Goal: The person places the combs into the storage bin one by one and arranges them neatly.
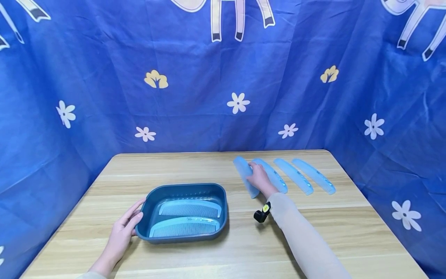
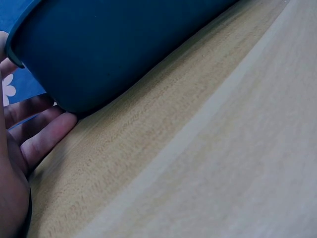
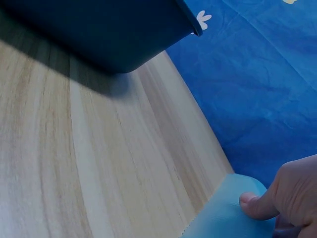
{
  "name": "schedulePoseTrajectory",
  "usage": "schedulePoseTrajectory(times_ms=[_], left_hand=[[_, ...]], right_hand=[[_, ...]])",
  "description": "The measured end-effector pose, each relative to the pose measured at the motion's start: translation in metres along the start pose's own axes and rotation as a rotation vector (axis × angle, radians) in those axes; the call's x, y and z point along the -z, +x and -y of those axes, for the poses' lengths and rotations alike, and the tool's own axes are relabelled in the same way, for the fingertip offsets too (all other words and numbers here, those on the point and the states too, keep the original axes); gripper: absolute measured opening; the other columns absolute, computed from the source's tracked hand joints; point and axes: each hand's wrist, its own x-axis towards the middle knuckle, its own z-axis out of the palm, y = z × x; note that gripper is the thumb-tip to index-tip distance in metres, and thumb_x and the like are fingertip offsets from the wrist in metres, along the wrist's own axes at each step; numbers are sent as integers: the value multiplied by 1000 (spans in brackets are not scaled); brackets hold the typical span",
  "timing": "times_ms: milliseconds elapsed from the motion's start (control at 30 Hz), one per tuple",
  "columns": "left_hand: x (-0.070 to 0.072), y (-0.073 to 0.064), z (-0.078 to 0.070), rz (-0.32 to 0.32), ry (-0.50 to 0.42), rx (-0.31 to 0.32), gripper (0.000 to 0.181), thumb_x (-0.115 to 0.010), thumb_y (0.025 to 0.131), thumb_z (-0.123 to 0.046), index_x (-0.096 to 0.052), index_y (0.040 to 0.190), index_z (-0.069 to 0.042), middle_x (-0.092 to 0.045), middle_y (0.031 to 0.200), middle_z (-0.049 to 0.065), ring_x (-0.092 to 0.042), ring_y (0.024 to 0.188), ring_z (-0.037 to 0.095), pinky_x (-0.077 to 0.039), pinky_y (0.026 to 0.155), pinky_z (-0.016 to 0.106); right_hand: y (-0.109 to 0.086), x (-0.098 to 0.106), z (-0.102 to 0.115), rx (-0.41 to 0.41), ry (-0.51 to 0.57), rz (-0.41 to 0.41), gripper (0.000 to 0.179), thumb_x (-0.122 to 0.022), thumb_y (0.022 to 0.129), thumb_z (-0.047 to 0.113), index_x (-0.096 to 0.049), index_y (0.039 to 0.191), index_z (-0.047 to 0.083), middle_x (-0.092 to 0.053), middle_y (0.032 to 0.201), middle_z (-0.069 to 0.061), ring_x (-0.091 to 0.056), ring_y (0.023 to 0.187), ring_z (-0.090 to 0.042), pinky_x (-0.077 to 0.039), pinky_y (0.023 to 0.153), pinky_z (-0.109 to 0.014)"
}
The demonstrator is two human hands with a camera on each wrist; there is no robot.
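Note:
My right hand [image 1: 260, 179] pinches a light blue comb [image 1: 245, 174] on the far part of the table. In the right wrist view the thumb [image 3: 257, 204] presses on the comb's flat side. My left hand [image 1: 122, 228] touches the left end of a dark teal plastic basin [image 1: 181, 240], with fingers resting against its outer wall. Inside the basin lie two blue combs, a rear one [image 1: 189, 205] and a front one [image 1: 184, 224]. In the left wrist view several fingers [image 2: 49, 139] meet the basin's lower corner.
Right of the held comb, three more light blue combs lie slanted in a row: one [image 1: 273, 178] partly behind the right hand, a middle one [image 1: 292, 174] and a rightmost one [image 1: 315, 176]. A blue patterned curtain [image 1: 195, 104] borders the wooden table [image 1: 265, 252].

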Motion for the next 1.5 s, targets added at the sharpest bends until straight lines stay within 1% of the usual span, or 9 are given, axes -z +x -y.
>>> schedulePoseTrajectory(times_ms=[267, 500, 733, 867, 1000, 1200, 1367, 1500], left_hand=[[0, 0, 2, 2, -9, 1, 45, -45, 99, -28, -39, 143, -18, -49, 117, 4, -55, 94, 0, -55, 64, 31], [0, 0, 0, 2, -3, -2, 45, -44, 100, -28, -39, 143, -16, -49, 118, 5, -55, 94, 0, -55, 64, 31], [0, 0, -1, 1, 0, -3, 45, -44, 100, -28, -39, 143, -18, -48, 120, 9, -54, 96, 0, -55, 64, 30], [1, 1, -1, 6, -16, -10, 44, -44, 100, -26, -39, 143, -16, -48, 118, 4, -53, 97, 1, -55, 65, 30], [1, 1, 0, 12, -27, -10, 45, -44, 100, -26, -39, 143, -15, -49, 117, -1, -54, 97, 1, -55, 65, 30], [1, 0, -1, 7, -15, -6, 44, -44, 100, -27, -39, 143, -16, -48, 117, -1, -53, 97, 1, -55, 65, 30], [1, 0, -1, 4, -18, -11, 44, -44, 100, -26, -39, 142, -14, -48, 117, 1, -54, 97, 2, -55, 64, 30], [1, 0, -1, 6, -22, -18, 44, -44, 100, -25, -39, 142, -14, -49, 117, 0, -54, 98, 2, -55, 64, 30]], right_hand=[[-1, -3, 1, 17, 4, -52, 54, -68, 81, 2, -49, 131, 0, -51, 126, -20, -47, 114, -34, -44, 93, -45], [-3, 0, 5, 18, 41, -63, 53, -67, 83, 3, -48, 133, 2, -50, 125, -19, -47, 114, -34, -42, 95, -45], [-6, 2, 9, 33, 47, -74, 52, -66, 84, 3, -48, 133, 3, -53, 119, -19, -49, 110, -32, -43, 91, -44], [-7, 2, 12, 47, 45, -91, 52, -67, 83, 3, -49, 133, 3, -54, 114, -19, -51, 105, -31, -45, 87, -43], [-8, 3, 15, 46, 52, -99, 52, -66, 84, 3, -49, 133, 4, -54, 113, -18, -51, 103, -30, -45, 85, -42], [-11, 5, 20, 63, 61, -98, 51, -65, 86, 5, -48, 134, 5, -53, 113, -16, -51, 103, -29, -46, 83, -41], [-13, 7, 26, 93, 68, -131, 50, -67, 84, 2, -51, 131, 4, -55, 109, -17, -52, 100, -29, -46, 82, -41], [-15, 8, 29, 129, 65, -154, 50, -68, 82, 1, -52, 129, 3, -55, 105, -16, -52, 97, -28, -46, 81, -40]])
